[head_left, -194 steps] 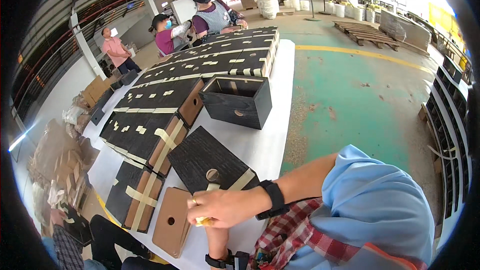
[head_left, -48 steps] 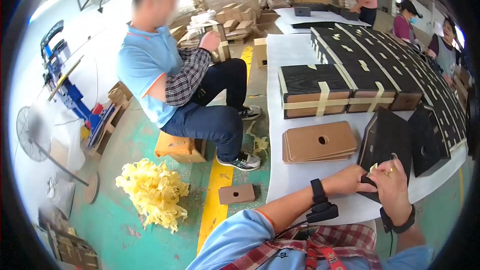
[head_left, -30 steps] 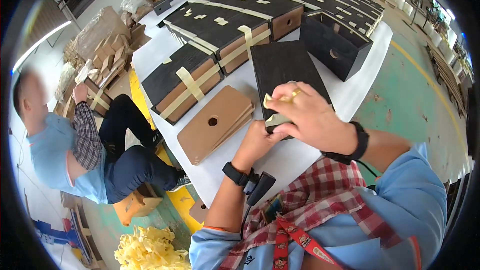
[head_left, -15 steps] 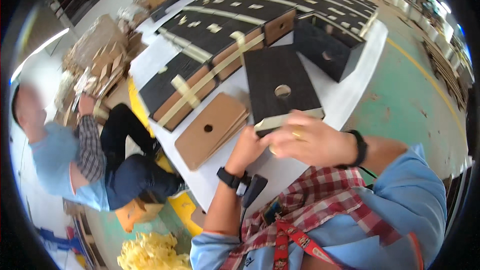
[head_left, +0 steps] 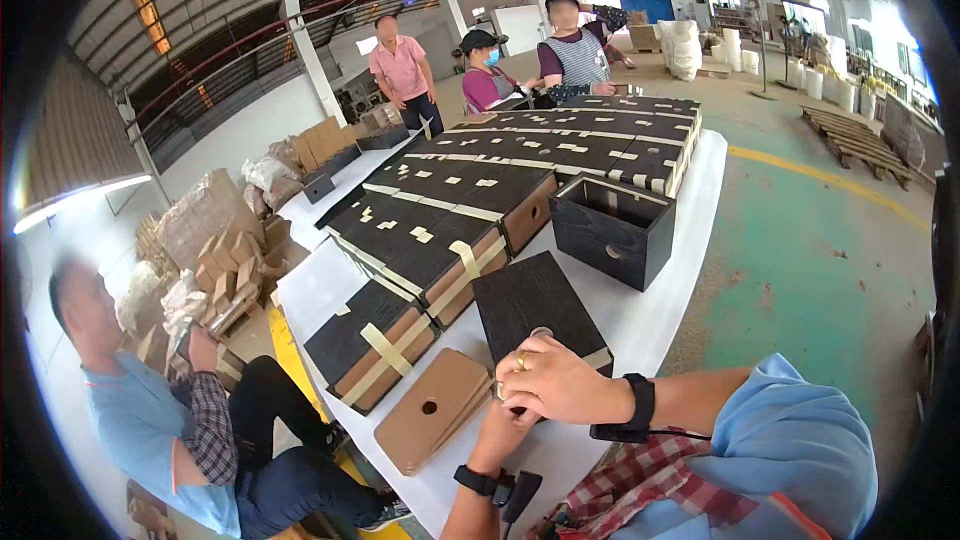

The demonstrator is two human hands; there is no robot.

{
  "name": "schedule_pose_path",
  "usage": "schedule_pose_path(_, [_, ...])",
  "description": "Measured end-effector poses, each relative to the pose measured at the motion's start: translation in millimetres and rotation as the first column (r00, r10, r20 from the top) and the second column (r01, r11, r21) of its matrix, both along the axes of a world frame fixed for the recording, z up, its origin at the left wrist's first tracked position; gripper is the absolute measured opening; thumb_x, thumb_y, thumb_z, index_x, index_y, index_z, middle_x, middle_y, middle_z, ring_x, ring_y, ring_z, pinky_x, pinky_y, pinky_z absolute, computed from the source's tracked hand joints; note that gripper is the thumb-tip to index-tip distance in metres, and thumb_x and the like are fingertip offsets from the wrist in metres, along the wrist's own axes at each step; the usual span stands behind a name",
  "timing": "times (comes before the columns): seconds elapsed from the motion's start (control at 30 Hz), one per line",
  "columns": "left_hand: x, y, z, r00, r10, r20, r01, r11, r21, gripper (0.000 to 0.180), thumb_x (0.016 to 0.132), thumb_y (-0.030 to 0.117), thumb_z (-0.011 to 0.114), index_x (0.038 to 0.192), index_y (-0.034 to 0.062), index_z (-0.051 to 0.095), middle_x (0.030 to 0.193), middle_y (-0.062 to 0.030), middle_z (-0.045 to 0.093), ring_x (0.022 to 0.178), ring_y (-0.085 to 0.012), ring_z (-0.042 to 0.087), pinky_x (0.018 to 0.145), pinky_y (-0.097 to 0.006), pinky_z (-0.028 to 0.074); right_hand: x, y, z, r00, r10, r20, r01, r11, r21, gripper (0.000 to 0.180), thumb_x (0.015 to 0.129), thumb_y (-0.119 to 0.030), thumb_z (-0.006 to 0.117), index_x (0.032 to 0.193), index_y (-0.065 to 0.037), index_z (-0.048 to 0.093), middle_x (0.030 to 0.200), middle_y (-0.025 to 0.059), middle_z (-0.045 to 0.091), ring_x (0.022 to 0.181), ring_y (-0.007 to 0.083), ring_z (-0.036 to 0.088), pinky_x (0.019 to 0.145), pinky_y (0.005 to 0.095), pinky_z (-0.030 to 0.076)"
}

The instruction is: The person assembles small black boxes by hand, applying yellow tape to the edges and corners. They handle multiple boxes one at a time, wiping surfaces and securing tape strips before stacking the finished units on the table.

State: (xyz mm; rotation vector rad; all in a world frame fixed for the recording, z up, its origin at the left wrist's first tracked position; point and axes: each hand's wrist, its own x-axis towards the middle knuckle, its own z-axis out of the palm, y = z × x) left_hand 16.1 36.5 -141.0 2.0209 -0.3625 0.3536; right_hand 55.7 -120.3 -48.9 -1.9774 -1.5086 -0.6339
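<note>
A black box [head_left: 530, 298] with a round hole lies flat before me at the near edge of the white-covered table. Pale masking tape runs along its near edge, visible beside my right hand [head_left: 560, 380]. That hand is closed at the box's near left corner, its fingers curled; a small pale bit shows at the fingertips, too small to name. Just under it is my left hand [head_left: 505, 432], whose fingers are mostly hidden by the right. Left of them lies a short stack of brown panels [head_left: 432, 408], the top one with a round hole.
Rows of taped black boxes [head_left: 470, 180] fill the table's far part. An open black box [head_left: 612, 230] stands to the right on the white table cover [head_left: 690, 230]. A seated co-worker [head_left: 150, 430] is at the left; several people stand beyond the table. Wooden pallets [head_left: 855, 145] lie far right.
The view has tilted up, bringing the far hall and people into sight. My right hand has shifted from along the box's near edge toward its left corner, closer over my left hand.
</note>
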Motion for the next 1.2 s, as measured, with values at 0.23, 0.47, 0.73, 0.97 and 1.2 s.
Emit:
schedule_pose_path(0.23, [-6,-3,9,0.999,0.0,0.045,-0.001,1.0,0.003,0.022,0.08,0.02,0.069,0.088,0.0006,0.061,0.078,-0.013,0.066,0.068,-0.0242,0.065,0.059,-0.033,0.048,12,3,2,0.984,0.096,0.147,-0.072,0.985,-0.16,0.01,0.076,-0.022,0.063,0.078,-0.012,0.063,0.085,-0.0005,0.056,0.089,0.0194,0.051,0.079,0.0301,0.042])
schedule_pose_path(0.47, [-2,3,-10,0.994,0.01,0.109,-0.024,0.991,0.132,0.03,0.081,0.028,0.067,0.079,-0.0014,0.06,0.062,-0.0205,0.056,0.054,-0.0329,0.054,0.05,-0.038,0.043,15,-15,15,0.869,0.443,-0.222,-0.46,0.888,-0.03,0.011,0.074,-0.021,0.066,0.073,-0.01,0.063,0.078,0.0018,0.059,0.083,0.0188,0.055,0.072,0.0311,0.045])
schedule_pose_path(0.73, [-8,-6,30,0.964,-0.1,-0.246,0.091,0.995,-0.049,0.027,0.08,0.017,0.069,0.101,0.002,0.06,0.09,-0.0073,0.065,0.081,-0.015,0.059,0.073,-0.031,0.048,10,-44,50,0.982,0.131,-0.137,-0.131,0.991,0.007,0.011,0.073,-0.014,0.069,0.079,-0.008,0.063,0.1,0.0062,0.061,0.085,0.0232,0.056,0.077,0.0342,0.043])
schedule_pose_path(0.97, [3,-1,3,0.996,-0.071,0.052,0.073,0.997,-0.03,0.025,0.082,0.024,0.067,0.09,0.0009,0.063,0.071,-0.0129,0.062,0.058,-0.021,0.05,0.059,-0.032,0.045,6,-8,1,0.995,0.071,0.072,-0.069,0.997,-0.026,0.017,0.069,-0.017,0.069,0.081,-0.008,0.062,0.109,0.0045,0.057,0.095,0.0222,0.054,0.084,0.0374,0.04])
schedule_pose_path(1.2, [-3,-9,13,0.996,-0.09,0.002,0.09,0.996,0.017,0.027,0.082,0.028,0.068,0.084,0.0017,0.063,0.062,-0.0113,0.058,0.053,-0.0185,0.047,0.056,-0.031,0.044,20,-14,-4,0.956,0.293,-0.032,-0.288,0.951,0.11,0.012,0.067,-0.003,0.069,0.074,-0.005,0.06,0.083,0.0034,0.065,0.08,0.0221,0.059,0.077,0.0349,0.045])
